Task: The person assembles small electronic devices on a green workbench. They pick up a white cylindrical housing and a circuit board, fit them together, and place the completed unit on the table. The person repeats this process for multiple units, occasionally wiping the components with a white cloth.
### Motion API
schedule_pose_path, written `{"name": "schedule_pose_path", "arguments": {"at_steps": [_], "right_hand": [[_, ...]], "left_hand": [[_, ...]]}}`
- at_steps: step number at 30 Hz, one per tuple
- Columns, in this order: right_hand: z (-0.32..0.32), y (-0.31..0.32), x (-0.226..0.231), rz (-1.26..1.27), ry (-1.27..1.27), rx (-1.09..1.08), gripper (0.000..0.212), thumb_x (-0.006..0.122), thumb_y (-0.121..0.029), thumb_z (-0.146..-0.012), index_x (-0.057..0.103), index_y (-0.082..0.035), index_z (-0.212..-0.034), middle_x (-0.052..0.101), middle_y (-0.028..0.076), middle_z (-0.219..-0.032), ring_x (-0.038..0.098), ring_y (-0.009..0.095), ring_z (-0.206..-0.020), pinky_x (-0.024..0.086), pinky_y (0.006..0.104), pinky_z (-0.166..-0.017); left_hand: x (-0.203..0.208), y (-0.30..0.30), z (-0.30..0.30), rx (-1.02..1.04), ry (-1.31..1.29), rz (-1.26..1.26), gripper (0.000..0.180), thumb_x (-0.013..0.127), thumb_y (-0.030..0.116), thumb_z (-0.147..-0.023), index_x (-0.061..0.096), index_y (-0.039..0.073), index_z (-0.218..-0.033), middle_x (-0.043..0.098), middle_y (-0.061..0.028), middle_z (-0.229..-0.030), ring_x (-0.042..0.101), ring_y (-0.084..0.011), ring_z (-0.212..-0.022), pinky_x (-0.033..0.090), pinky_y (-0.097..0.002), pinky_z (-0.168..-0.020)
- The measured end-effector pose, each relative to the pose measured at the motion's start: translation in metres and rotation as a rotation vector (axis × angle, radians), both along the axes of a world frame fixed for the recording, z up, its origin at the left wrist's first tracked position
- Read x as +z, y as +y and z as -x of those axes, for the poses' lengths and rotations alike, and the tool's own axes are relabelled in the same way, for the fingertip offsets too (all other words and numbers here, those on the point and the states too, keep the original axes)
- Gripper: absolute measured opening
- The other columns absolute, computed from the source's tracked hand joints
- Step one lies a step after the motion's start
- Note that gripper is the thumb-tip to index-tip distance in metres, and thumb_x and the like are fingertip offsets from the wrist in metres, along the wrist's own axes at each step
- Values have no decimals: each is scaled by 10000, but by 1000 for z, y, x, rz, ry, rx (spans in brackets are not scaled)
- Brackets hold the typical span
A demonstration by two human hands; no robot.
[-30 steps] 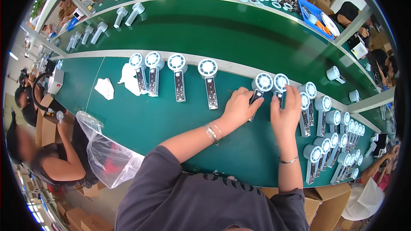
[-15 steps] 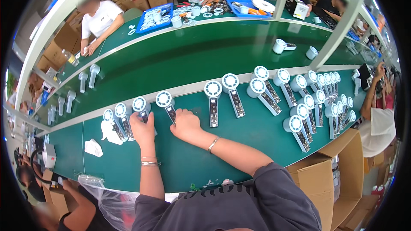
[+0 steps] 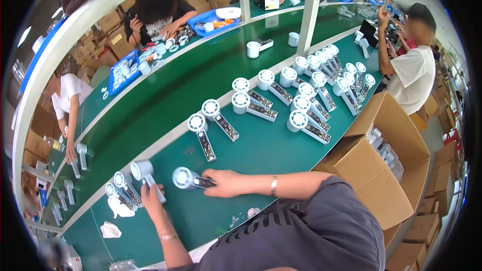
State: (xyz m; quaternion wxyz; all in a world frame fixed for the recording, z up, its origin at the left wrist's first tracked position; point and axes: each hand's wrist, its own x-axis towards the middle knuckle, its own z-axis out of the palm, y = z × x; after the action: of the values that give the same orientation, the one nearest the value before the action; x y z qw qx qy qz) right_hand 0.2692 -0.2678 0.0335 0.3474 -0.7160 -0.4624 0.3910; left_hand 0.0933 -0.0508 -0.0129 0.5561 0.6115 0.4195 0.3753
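My left hand (image 3: 152, 199) is closed round the handle of a pale blue handheld fan (image 3: 142, 169), its round head turned partly sideways. My right hand (image 3: 224, 183) pinches the handle end of a second handheld fan (image 3: 184, 177), which lies almost level and points left. Dark circuit parts show along that handle, and its head is slightly smeared by motion. Left of my left hand, two more fans (image 3: 120, 179) lie side by side, their handles toward me. Beyond my right hand, another fan (image 3: 202, 138) rests on the green table (image 3: 191, 226) with its handle's inner parts exposed.
Several fans (image 3: 301, 104) lie in rows at the right. An open cardboard box (image 3: 374, 180) stands against the table's near right edge. Crumpled white tissue (image 3: 110, 230) is at the left. A metal rail (image 3: 165, 155) separates the table from a green belt (image 3: 186, 65). Co-workers sit across and right.
My view has swung to the right. The right-hand fan has come off its place by the rail and tilted level. The left-hand fan has turned sideways.
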Motion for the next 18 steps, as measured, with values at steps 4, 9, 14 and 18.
{"name": "schedule_pose_path", "arguments": {"at_steps": [4,9,14,18], "right_hand": [[-29,-72,22,121,-104,98,497,561,-349,-862,443,-46,-1237,610,185,-1025,611,319,-896,469,406,-765],[-24,-115,78,-159,59,129,486,553,-284,-866,430,-56,-1278,633,191,-937,620,328,-844,474,411,-740],[-24,-139,41,149,-182,200,463,546,-267,-880,441,-68,-1285,639,175,-932,614,354,-806,480,398,-718],[-26,-130,83,-177,80,142,458,555,-295,-870,467,-54,-1249,637,198,-907,611,380,-811,486,413,-729]], "left_hand": [[26,-50,30,-217,66,186,353,530,116,-883,464,17,-1215,554,-55,-698,489,-84,-505,382,-215,-422],[45,-91,76,-244,-8,70,420,567,95,-854,465,1,-1251,588,-80,-742,536,-97,-591,427,-205,-488],[72,-104,108,-805,635,-175,457,569,16,-836,489,25,-1286,629,-78,-860,548,-179,-723,465,-307,-686],[87,-105,132,-484,377,-330,358,628,13,-760,598,-14,-1115,599,-72,-749,524,-119,-607,432,-239,-558]]}}
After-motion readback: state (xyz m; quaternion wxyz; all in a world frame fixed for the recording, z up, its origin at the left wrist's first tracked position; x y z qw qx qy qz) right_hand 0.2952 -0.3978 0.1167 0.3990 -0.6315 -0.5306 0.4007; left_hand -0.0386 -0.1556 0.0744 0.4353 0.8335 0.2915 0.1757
